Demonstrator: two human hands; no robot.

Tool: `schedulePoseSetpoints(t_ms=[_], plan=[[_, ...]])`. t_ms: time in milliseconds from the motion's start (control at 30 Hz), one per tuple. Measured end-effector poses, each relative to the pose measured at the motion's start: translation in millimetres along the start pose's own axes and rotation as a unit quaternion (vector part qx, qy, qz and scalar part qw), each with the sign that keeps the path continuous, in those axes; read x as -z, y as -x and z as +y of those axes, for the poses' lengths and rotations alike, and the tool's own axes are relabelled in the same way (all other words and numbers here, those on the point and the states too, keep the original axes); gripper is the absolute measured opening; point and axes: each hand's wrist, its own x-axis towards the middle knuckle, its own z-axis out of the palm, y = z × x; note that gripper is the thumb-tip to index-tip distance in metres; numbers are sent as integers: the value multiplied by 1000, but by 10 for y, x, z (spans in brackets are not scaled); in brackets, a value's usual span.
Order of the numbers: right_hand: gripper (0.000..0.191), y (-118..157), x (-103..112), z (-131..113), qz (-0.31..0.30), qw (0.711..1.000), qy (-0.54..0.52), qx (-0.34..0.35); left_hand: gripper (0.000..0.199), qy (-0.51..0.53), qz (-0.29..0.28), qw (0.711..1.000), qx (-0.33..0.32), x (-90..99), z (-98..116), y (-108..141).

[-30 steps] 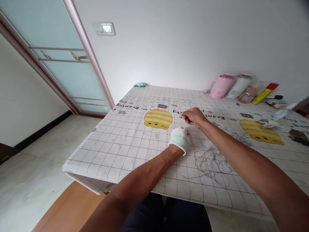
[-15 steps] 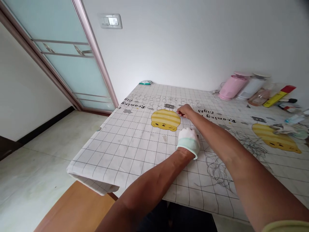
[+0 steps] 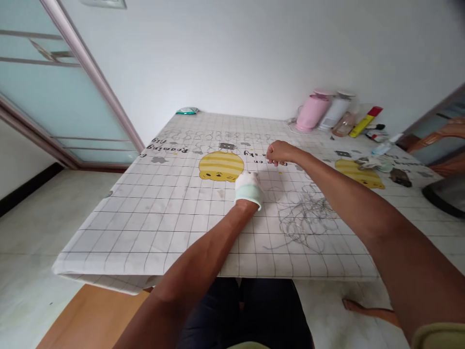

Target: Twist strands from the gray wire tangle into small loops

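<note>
My left hand [image 3: 248, 186], in a white glove with a mint cuff, rests on the checked tablecloth [image 3: 174, 213] beside a printed yellow bear. Its fingers look curled in, mostly hidden behind the back of the hand. A little farther off and to the right, my bare right hand [image 3: 280, 152] is held above the cloth with thumb and fingers pinched together. Whatever lies in the pinch is too fine to make out. Near both hands, a loose tangle of thin grey wire [image 3: 305, 218] lies on the cloth. Small bent wire shapes [image 3: 218, 137] form a row toward the back.
Against the wall stand a pink container [image 3: 312, 112], a white container [image 3: 334, 114], a bottle [image 3: 344, 125] and a yellow-red box [image 3: 365, 122]. A crumpled glove [image 3: 378, 163] lies at right. A green-white packet [image 3: 187, 111] sits at the back left corner. A wooden chair [image 3: 450, 140] stands at right.
The view has swung to the right. My right hand has moved rightward, away from the printed bear and from my left hand. My left hand stays low on the cloth near the bear.
</note>
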Motion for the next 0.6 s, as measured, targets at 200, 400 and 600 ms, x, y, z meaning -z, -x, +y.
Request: schedulePoseSetpoints(t_ms=[200, 400, 600], plan=[[11, 683, 216, 424, -132, 947, 279, 91, 43, 41, 34, 998, 17, -35, -40, -4], [18, 876, -97, 474, -146, 941, 250, 174, 42, 75, 55, 995, 28, -25, -63, -24], [19, 921, -93, 461, -128, 965, 136, 185, 40, 94, 69, 993, 29, -33, -91, -33]])
